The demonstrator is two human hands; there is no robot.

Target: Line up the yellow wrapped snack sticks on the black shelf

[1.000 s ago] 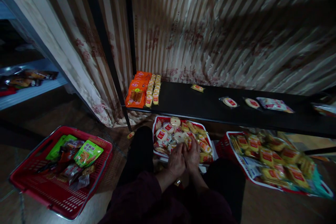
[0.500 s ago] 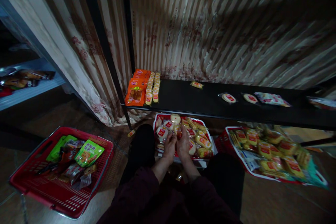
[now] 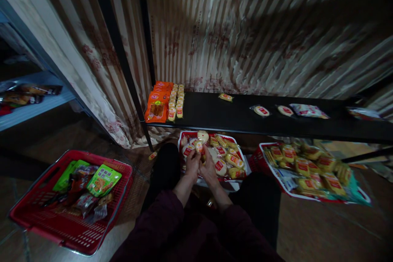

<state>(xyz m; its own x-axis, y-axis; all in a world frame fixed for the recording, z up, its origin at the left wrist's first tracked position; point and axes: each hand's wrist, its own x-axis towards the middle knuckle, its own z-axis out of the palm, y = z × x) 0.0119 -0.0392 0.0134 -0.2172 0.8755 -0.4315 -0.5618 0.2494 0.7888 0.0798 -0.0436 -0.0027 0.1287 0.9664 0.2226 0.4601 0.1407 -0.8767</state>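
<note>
My left hand (image 3: 192,165) and my right hand (image 3: 208,168) meet over the red basket with a white rim (image 3: 245,156) between my knees. Between their fingertips is a small wrapped cracker pack (image 3: 199,146), yellowish with a red label. Both hands are closed around it, and the fingers partly cover it. Under and behind them, the basket is filled with round white wrapped crackers (image 3: 220,167) and yellow cracker packs (image 3: 233,160).
A low black shelf (image 3: 208,110) holds orange snack bags (image 3: 157,105), upright rows of cracker packs (image 3: 176,101) and several scattered packs. Right stands another basket of yellow packs (image 3: 302,166); left, a red basket (image 3: 101,229) with mixed snacks. One pack (image 3: 152,155) lies on the floor.
The hands have shifted slightly left and come closer together, and the small cracker pack now shows at their fingertips. The view has turned a little to the right.
</note>
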